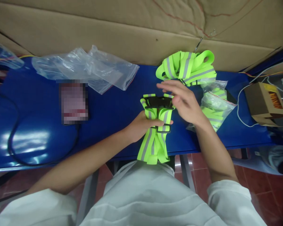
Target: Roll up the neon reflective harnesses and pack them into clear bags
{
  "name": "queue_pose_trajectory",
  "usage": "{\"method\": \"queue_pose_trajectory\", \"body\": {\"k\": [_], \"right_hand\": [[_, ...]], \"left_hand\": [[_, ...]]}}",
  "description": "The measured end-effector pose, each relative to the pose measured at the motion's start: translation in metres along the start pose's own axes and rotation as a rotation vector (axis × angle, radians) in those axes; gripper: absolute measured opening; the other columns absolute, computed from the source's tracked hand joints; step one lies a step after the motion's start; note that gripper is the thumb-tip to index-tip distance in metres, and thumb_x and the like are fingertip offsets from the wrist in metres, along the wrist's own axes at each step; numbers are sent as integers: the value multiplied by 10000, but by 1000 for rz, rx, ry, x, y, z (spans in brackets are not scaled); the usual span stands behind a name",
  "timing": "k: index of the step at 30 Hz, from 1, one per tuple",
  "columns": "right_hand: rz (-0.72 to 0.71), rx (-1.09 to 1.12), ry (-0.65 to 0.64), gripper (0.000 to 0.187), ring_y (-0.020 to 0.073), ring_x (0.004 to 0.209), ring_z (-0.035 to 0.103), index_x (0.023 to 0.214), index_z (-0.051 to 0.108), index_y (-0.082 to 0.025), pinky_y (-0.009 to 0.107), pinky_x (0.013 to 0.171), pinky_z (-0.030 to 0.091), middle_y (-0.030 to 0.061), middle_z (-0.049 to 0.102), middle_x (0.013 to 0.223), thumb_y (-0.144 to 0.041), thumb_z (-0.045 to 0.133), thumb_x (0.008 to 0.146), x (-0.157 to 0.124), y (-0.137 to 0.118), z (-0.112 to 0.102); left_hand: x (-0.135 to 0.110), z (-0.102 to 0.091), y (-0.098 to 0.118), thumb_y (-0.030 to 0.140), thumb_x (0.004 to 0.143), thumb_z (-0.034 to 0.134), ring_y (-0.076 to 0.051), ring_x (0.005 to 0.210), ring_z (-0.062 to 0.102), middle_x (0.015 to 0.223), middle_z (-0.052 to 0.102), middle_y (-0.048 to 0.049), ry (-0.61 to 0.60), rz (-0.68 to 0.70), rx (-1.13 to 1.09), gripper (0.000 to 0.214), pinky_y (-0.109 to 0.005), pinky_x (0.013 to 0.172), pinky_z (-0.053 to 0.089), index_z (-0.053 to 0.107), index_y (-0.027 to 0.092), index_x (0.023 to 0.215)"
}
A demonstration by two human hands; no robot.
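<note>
My left hand [143, 125] is closed around a folded neon-yellow reflective strap harness [153, 146] with grey stripes. A black buckle [158, 102] lies across its upper end, and a black slider [163, 128] shows just below my thumb. The harness's lower loops hang over the table's front edge. Beside the buckle, on the right, my right hand [185, 102] is raised with its fingers stretched out and nothing in them. Behind that hand lies a heap of similar neon straps [188, 67].
Clear plastic bags [85, 67] lie at the back left of the blue table [113, 110]. A bagged harness [215, 108] sits right of my hands, near an opened cardboard box [264, 103] and white cables. A blurred-out object [74, 102] and black cable [11, 131] are at left.
</note>
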State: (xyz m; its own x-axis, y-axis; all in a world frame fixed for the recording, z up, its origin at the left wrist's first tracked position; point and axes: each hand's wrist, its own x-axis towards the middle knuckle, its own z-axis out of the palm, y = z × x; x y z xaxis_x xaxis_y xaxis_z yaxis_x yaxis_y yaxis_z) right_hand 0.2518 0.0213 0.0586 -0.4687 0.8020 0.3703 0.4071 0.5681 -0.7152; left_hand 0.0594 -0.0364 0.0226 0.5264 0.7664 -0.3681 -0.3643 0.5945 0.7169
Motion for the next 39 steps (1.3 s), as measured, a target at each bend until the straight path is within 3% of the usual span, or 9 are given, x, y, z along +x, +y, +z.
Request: {"method": "queue_pose_trajectory", "body": {"k": [4,8,12,16,22,30,32,35,39], "right_hand": [[262,178,-215,582,244,1059,749,1327,739,-252,338,832,629,64,778,1210,-650,719,903,1,0,-11],[267,249,-380,390,173,752,724,1065,815,-237,260,645,566,-1,793,920,-561,810,849,0,-6,-13],[230,184,-230,399,189,784,723,947,796,-203,274,697,560,8,782,881,-588,809,844,0,-9,-10],[167,74,-74,423,235,931,755,995,794,-216,326,853,589,20,797,969,-618,786,862,0,-8,-7],[101,-33,194,369,248,985,777,1121,789,-286,354,866,627,10,785,1137,-595,725,930,-9,-17,1],[-155,-192,315,291,300,1154,748,1229,771,-315,456,1069,587,19,792,1183,-447,722,975,-12,-13,6],[-244,-237,256,319,290,1205,733,1314,740,-346,450,1099,579,17,773,1274,-349,700,997,-12,-10,5],[-376,-277,48,427,277,1321,683,1426,669,-382,448,1144,555,14,712,1419,-253,650,1020,-15,-7,0],[-363,-297,-210,559,306,1437,593,1555,549,-336,509,1181,514,83,612,1550,-397,671,1013,-21,-6,-11]], "left_hand": [[0,-2,0,197,712,889,-240,848,778,983,824,-87,12,45,42,319,-407,895,623,796,141,1012],[2,-7,-2,251,682,943,-250,901,777,1015,820,-85,1,31,17,429,-375,841,620,795,163,1075],[1,-9,1,225,715,935,-289,1002,778,1116,808,-109,-111,-100,-81,460,-433,930,610,780,179,1145],[0,-11,2,274,680,957,-306,1023,774,1108,807,-107,-127,-85,-151,495,-435,955,601,779,177,1132],[-6,-11,10,546,600,952,-423,1115,748,1024,820,-119,-260,-90,-200,529,-498,952,610,811,173,947],[-7,-6,3,362,708,929,-434,1358,626,1332,745,-156,-396,-109,-219,510,-535,1084,551,792,190,1169],[-6,-4,-2,322,734,918,-389,1360,633,1349,738,-151,-400,-122,-234,467,-501,1111,531,793,190,1164],[-7,-1,-5,282,763,909,-304,1139,751,1177,801,-118,-321,-116,-246,350,-464,1075,542,804,186,1083],[-7,-2,-4,202,737,861,-261,911,781,968,818,-104,-225,-151,-186,255,-427,936,586,821,151,983]]}}
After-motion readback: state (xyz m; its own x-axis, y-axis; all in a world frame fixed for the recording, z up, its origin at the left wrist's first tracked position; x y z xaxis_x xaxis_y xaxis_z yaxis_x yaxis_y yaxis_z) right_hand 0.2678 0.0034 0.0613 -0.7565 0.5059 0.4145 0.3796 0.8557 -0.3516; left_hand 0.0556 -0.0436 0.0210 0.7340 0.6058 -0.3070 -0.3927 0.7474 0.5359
